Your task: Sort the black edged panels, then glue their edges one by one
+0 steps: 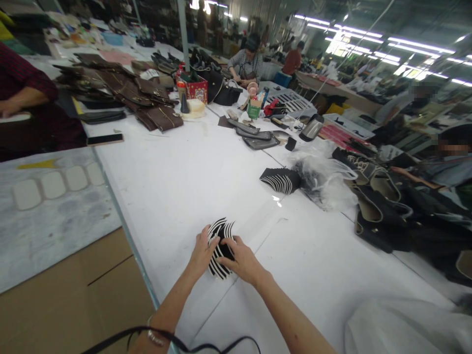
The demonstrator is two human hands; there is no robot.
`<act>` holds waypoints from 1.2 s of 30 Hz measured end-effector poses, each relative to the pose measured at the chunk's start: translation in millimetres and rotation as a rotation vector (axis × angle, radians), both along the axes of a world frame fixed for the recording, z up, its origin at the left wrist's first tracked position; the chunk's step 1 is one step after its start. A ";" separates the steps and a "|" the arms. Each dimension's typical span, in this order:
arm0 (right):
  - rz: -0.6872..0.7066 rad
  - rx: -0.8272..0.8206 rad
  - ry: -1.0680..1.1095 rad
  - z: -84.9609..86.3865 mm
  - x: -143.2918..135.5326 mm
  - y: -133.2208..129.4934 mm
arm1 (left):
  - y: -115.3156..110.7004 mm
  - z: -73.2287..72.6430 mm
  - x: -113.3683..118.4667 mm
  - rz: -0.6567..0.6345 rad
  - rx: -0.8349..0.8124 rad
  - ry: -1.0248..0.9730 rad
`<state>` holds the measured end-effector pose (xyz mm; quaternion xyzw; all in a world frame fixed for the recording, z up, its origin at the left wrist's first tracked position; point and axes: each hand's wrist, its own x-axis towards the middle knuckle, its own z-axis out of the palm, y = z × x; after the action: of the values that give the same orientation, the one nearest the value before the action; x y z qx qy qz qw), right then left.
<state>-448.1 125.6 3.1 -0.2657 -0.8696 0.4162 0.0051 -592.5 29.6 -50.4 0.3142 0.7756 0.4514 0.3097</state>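
Black pieces with white edges point(221, 269) form a fanned stack on the white table point(162, 187). My left hand point(203, 250) grips the stack's left side, its thumb on top. On the right side, my right hand point(241, 258) has its fingers bent round the pieces, thumb and index finger against the black surface. Further back to the right lies a second fanned stack of black pieces with white edges point(280, 180), beside a clear plastic bag point(324, 172).
Brown leather pieces point(125, 93) are piled at the back left. Grey trays point(258, 137) and a metal kettle point(311, 128) stand further back. Black bags point(401, 216) lie at the right. A person in a dark red sleeve point(29, 73) sits at the left; other people work behind.
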 end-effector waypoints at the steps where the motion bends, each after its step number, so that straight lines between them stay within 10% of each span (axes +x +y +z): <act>1: -0.003 -0.001 -0.004 -0.2 -1.3 -1.0 | -0.7 -0.2 -0.9 -0.004 0.000 -0.002; 36: -0.080 0.083 -0.132 16.3 -14.0 -29.7 | -7.4 -1.1 -14.0 -0.119 0.001 -0.110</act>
<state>-462.1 95.9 19.4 -0.3265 -0.8732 0.3609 -0.0246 -606.5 22.2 -51.5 0.3344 0.7373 0.4492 0.3779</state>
